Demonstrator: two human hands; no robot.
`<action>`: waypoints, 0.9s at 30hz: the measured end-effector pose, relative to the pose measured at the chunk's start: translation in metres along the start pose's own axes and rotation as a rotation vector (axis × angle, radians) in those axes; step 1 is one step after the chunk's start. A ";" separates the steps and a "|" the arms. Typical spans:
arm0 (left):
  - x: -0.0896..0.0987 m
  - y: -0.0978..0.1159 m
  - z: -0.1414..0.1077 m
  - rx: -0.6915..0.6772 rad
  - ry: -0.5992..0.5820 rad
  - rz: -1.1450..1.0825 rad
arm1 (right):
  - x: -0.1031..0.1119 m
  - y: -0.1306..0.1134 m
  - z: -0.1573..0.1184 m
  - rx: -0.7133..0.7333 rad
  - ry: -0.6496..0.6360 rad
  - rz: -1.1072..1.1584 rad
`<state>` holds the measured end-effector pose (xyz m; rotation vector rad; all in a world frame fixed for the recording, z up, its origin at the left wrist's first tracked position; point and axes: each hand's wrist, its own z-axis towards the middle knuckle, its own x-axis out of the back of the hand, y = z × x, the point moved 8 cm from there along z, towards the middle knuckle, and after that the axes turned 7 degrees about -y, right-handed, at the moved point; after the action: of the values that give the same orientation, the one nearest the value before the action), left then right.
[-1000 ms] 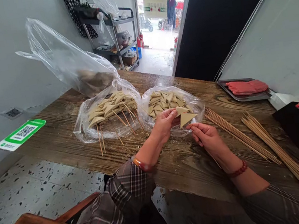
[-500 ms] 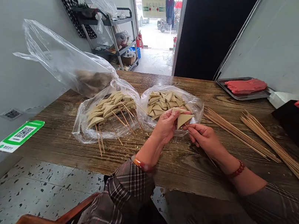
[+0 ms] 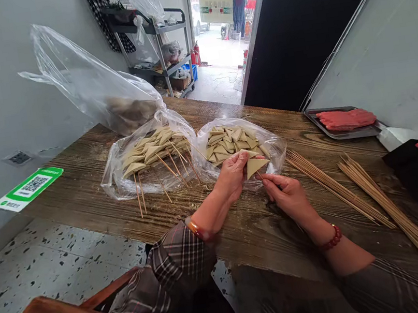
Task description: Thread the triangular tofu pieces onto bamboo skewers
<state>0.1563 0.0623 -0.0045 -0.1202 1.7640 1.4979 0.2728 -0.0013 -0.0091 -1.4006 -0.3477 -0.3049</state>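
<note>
Between finger and thumb, my left hand (image 3: 232,175) pinches pale tan triangular tofu-skin pieces (image 3: 256,166). My right hand (image 3: 286,193) grips a thin bamboo skewer (image 3: 259,174), whose upper end meets the lower edge of the front triangle; how deep it goes in I cannot tell. Just behind my hands, a clear plastic bag (image 3: 274,142) holds a heap of loose triangles (image 3: 226,141). Left of it, another clear bag (image 3: 112,178) carries triangles on skewers (image 3: 152,146), with several sticks poking out toward me.
Two bundles of bamboo skewers (image 3: 335,185) lie on the wooden table (image 3: 222,243) to the right. Behind them rests a black tray (image 3: 342,132) of red packets. A larger plastic bag (image 3: 79,76) stands at back left, near a green-and-white QR card (image 3: 29,189). A black box (image 3: 411,173) sits far right.
My hands hold nearly the same pose on the triangles and the skewer. The view has shifted very slightly; nothing was let go or picked up.
</note>
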 end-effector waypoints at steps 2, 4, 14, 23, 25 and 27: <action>-0.001 -0.001 0.000 -0.007 -0.006 0.008 | 0.001 0.000 0.000 0.002 0.006 0.002; -0.001 -0.002 0.000 -0.005 -0.007 0.016 | 0.001 0.000 0.000 0.003 0.007 0.004; -0.008 -0.011 0.001 0.005 -0.055 0.024 | 0.004 -0.001 0.002 0.019 0.033 -0.004; 0.038 0.040 0.006 -0.216 0.237 0.682 | 0.026 0.007 0.005 0.030 0.150 0.058; 0.040 0.061 0.004 -0.286 0.354 1.162 | 0.025 0.006 0.007 0.021 0.149 0.080; 0.037 0.071 0.002 -0.289 0.421 1.552 | 0.024 0.004 0.008 0.023 0.141 0.091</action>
<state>0.0939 0.0999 0.0281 1.1050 1.9560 2.9336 0.2959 0.0070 -0.0023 -1.3602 -0.1704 -0.3216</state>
